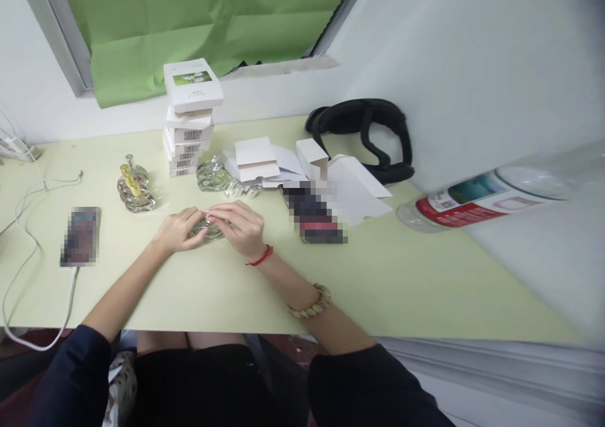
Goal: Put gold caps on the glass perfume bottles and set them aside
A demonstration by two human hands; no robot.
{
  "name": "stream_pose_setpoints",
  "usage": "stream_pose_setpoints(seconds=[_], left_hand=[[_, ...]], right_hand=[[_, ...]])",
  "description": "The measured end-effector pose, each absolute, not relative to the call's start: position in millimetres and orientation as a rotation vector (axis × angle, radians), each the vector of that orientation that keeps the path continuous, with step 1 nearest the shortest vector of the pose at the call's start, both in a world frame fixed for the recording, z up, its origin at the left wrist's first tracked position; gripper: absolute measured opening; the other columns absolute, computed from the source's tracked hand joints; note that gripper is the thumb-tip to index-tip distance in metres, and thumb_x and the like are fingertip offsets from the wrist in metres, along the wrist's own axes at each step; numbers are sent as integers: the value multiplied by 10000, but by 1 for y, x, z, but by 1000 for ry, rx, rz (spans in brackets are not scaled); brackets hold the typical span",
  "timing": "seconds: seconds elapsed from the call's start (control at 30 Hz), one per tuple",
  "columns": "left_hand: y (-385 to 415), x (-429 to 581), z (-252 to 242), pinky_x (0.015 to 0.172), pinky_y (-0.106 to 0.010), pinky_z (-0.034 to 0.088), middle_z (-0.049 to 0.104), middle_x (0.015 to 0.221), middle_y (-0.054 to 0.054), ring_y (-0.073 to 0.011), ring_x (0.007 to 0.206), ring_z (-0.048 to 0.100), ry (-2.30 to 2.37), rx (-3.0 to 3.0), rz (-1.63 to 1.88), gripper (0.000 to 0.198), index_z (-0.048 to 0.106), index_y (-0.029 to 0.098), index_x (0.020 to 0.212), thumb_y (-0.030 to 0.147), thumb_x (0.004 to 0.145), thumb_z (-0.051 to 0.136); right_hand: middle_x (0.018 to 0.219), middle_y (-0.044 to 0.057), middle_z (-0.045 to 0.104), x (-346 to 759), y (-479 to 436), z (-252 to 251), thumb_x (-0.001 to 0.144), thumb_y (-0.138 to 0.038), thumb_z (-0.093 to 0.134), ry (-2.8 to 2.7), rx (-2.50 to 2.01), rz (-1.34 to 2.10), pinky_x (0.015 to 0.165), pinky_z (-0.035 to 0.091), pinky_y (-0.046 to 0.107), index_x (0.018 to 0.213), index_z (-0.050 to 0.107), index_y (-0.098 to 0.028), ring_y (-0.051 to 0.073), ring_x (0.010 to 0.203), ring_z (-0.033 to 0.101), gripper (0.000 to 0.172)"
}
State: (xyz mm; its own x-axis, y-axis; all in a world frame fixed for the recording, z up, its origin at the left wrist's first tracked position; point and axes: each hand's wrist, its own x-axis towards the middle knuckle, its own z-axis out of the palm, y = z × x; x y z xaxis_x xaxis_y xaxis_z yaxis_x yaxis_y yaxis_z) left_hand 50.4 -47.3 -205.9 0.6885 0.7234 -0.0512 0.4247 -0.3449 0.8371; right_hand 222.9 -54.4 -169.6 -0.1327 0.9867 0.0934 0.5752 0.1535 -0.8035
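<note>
On the table before me, a clear glass perfume bottle lies between my hands, partly covered by fingers. My left hand is closed around its left side, the thumb along the near edge. My right hand pinches a small shiny silver top at the bottle's neck; its exact shape is too small to make out. Just beyond them is a group of similar clear glass bottles, with several clear caps beside it. Left of my hands, several bottles with gold-yellow tops stand in a row.
A stack of white boxes rises at the back. Opened white cartons and a phone lie right of centre. Behind are a black strap headset and a plastic bottle. Another phone with a white cable lies left.
</note>
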Motion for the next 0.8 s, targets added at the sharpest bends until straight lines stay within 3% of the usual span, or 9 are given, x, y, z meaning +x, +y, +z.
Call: stream_pose_setpoints(seconds=[0.47,0.8], left_hand=[[-48,51,-205,541,-212,412,545,809,-42,-112,648,517,901,2020,420,339,503,133,952,388,985,282],[-48,52,-205,533,-211,398,532,784,-36,-113,636,506,913,2049,436,318,482,140,913,377,985,282]], right_hand=[[874,58,652,220,-57,-167,832,-71,638,-1750,-1533,820,664,555,221,937,637,-153,125,814,634,133],[852,59,609,224,-57,-167,812,-91,668,-1761,-1550,800,517,490,169,910,643,-153,96,700,588,119]])
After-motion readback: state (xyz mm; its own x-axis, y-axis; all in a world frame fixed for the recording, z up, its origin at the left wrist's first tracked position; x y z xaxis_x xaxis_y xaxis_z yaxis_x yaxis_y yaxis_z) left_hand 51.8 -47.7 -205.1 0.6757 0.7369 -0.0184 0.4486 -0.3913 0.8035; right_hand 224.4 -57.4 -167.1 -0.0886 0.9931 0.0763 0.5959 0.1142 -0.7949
